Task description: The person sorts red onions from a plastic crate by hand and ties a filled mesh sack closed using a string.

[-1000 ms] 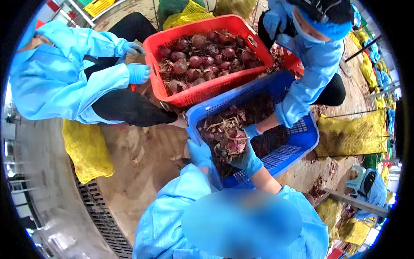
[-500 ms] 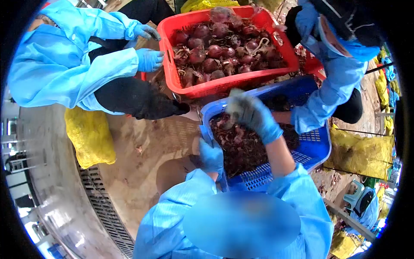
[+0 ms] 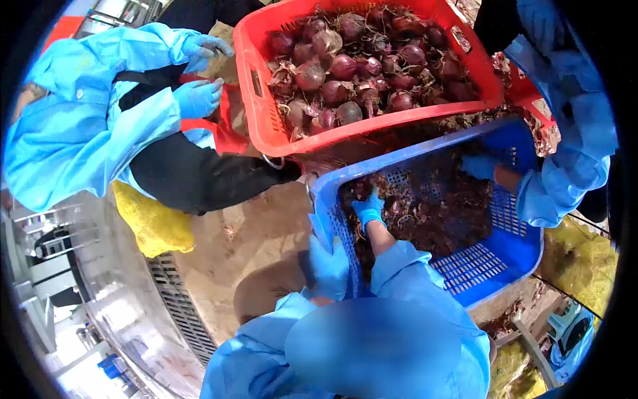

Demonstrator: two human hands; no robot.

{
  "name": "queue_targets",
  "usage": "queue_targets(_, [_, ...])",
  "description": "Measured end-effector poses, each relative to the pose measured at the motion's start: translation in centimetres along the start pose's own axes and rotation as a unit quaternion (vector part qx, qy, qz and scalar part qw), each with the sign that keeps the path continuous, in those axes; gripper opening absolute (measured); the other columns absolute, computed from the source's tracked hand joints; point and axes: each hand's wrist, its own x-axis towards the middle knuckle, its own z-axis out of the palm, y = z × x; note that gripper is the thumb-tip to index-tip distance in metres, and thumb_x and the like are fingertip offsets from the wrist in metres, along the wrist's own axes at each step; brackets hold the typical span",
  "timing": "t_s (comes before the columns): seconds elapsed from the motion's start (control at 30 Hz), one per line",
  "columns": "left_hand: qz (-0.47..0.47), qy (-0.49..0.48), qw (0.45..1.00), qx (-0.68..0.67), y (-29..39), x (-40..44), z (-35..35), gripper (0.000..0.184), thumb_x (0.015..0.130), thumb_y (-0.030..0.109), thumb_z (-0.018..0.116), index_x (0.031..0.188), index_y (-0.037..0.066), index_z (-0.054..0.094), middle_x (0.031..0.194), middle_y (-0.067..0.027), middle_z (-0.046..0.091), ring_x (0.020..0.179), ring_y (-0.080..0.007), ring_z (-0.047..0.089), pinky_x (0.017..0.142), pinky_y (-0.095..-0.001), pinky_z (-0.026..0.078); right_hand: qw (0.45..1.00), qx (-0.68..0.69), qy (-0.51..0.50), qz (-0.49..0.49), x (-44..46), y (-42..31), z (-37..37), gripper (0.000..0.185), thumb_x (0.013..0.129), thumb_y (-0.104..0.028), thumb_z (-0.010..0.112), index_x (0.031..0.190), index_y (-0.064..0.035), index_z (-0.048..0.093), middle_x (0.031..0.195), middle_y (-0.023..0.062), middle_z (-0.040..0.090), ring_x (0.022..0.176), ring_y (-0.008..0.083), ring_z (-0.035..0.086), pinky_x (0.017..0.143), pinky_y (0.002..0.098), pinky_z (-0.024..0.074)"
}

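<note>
My right hand (image 3: 369, 210), in a light-blue glove, is down inside the blue basket (image 3: 473, 266), at its left end. Its fingers are around dark reddish onion skins (image 3: 361, 189), their tips partly hidden. My left hand (image 3: 329, 267), gloved too, is closed at the near left side of this basket, against its rim. Loose skins and dark scraps (image 3: 425, 223) cover much of the basket's bottom. Behind it, tilted, stands a red basket (image 3: 392, 114) full of red onions (image 3: 343, 67).
A co-worker's gloved hand (image 3: 478, 166) reaches into the blue basket from the right. At the left, another person's gloved hands (image 3: 199, 98) are beside the red basket. Yellow mesh sacks (image 3: 151, 223) stand at left and right. A floor drain grate (image 3: 178, 299) runs at left.
My right hand has gone down and left into the skins. The view has shifted, and both baskets look larger. The person at left has hands farther from the red basket.
</note>
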Motion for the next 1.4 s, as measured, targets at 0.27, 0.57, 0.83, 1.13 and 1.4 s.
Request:
queue_targets(0.27, [0.004, 0.019, 0.991, 0.134, -0.8, 0.2, -0.1, 0.032, 0.084, 0.005, 0.052, 0.114, 0.001, 0.043, 0.102, -0.0136, 0.059, 0.091, -0.0242, 0.058, 0.082, -0.0361, 0.044, 0.771, 0.555, -0.297, 0.095, -4.3, 0.1, -8.4, 0.043, 0.083, -0.032, 0.057, 0.121, -0.0153, 0.044, 0.108, 0.0111, 0.054, 0.090, 0.0257, 0.059, 0.076, 0.0369, 0.0512])
queue_targets(0.57, [0.071, -0.043, 0.996, -0.016, -1.7, 1.0, 0.0, 0.028, 0.084, 0.007, 0.051, 0.110, -0.001, 0.044, 0.101, -0.0153, 0.058, 0.090, -0.0266, 0.057, 0.080, -0.0370, 0.043, 0.554, 0.729, -0.379, 0.134, -15.4, -3.1, -16.0, 0.075, 0.075, -0.070, 0.037, 0.121, -0.0124, 0.048, 0.105, 0.0133, 0.058, 0.078, 0.0269, 0.060, 0.068, 0.0368, 0.0516])
queue_targets(0.83, [0.329, -0.187, 0.922, -0.086, 3.1, -6.1, -3.4, 0.055, 0.090, 0.026, 0.051, 0.133, -0.002, 0.032, 0.134, -0.0177, 0.037, 0.123, -0.0266, 0.037, 0.103, -0.0349, 0.028, 0.707, 0.679, -0.197, -0.007, -23.1, -2.2, -19.2, 0.048, 0.088, -0.052, 0.041, 0.121, -0.0175, 0.048, 0.117, 0.0034, 0.053, 0.103, 0.0204, 0.051, 0.084, 0.0376, 0.0437])
queue_targets(1.13, [0.025, -0.430, 0.852, -0.297, 2.2, -13.1, -2.9, 0.042, 0.092, 0.018, 0.044, 0.131, 0.004, 0.040, 0.128, -0.0082, 0.047, 0.115, -0.0198, 0.046, 0.100, -0.0313, 0.034, 0.862, 0.413, 0.037, -0.293, -28.2, -1.0, -21.5, 0.049, 0.095, -0.031, 0.041, 0.134, -0.0032, 0.034, 0.129, 0.0105, 0.044, 0.114, 0.0169, 0.042, 0.099, 0.0289, 0.0313])
queue_targets(1.4, [-0.104, -0.540, 0.729, -0.409, 3.0, -14.3, -3.7, 0.059, 0.087, 0.048, 0.048, 0.129, 0.007, 0.039, 0.126, -0.0136, 0.047, 0.112, -0.0269, 0.049, 0.097, -0.0402, 0.041, 0.816, 0.455, 0.049, -0.352, -30.5, 0.6, -22.7, 0.054, 0.092, -0.028, 0.046, 0.136, -0.0002, 0.032, 0.135, 0.0081, 0.038, 0.120, 0.0164, 0.039, 0.103, 0.0299, 0.0271])
